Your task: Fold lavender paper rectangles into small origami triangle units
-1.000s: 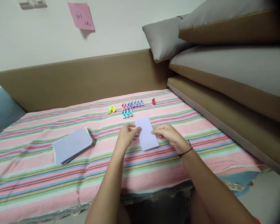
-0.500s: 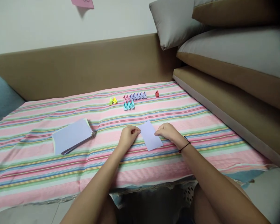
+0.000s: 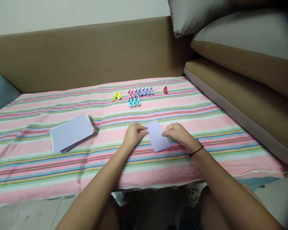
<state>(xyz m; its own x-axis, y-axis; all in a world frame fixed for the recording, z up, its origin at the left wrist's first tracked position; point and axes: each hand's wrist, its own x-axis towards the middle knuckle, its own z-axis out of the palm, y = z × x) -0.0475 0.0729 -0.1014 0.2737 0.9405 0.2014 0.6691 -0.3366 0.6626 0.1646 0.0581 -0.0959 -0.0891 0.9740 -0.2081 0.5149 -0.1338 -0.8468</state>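
Note:
A small lavender paper sheet (image 3: 157, 138) lies on the striped pink cloth (image 3: 158, 108). My left hand (image 3: 133, 134) pinches its left edge with curled fingers. My right hand (image 3: 179, 133) presses on its right edge, fingers bent; a dark band circles that wrist. Beyond the sheet sits a cluster of small folded paper pieces (image 3: 137, 96) in pink, lavender and teal, with a yellow-green pair (image 3: 116, 95) to the left and a red one (image 3: 165, 90) to the right.
A stack of paper sheets (image 3: 71, 133), lavender on top, lies to the left on the cloth. A tan padded backboard (image 3: 86, 51) runs behind. Tan and grey cushions (image 3: 242, 54) are piled at the right. A teal cushion (image 3: 0, 89) shows at far left.
The lavender sheet has come down from being held slightly raised to lying on the cloth under both hands. The camera has tilted downward, so the wall note has left the view.

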